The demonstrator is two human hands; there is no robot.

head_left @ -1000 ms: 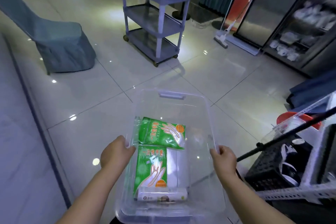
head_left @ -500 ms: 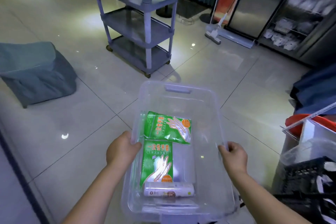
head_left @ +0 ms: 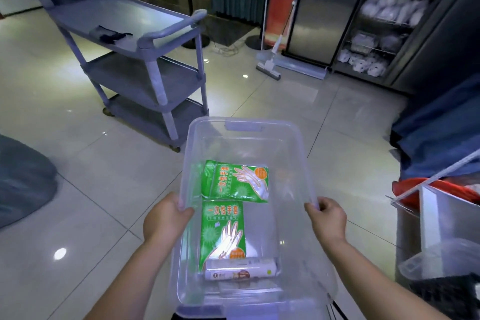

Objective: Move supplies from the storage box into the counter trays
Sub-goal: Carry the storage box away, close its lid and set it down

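I carry a clear plastic storage box (head_left: 291,138) above the tiled floor. My left hand (head_left: 165,218) grips its left rim and my right hand (head_left: 327,215) grips its right rim. Inside lie two green packs of disposable gloves, one tilted pack (head_left: 235,180) farther from me and one upright pack (head_left: 223,231) nearer. A white roll (head_left: 240,267) lies across the box bottom, closest to me. The right half of the box holds nothing.
A grey three-shelf cart (head_left: 145,60) stands ahead on the left with a dark item on top. A mop (head_left: 270,65) leans by a steel cabinet and a glass-door shelf unit (head_left: 376,41). Crates and a red bin (head_left: 441,189) crowd the right. A grey-covered chair (head_left: 23,179) sits left.
My view has turned left-to-right and advanced: the cart has come closer and the covered chair has slid off to the left. Both hands keep the same grip on the box.
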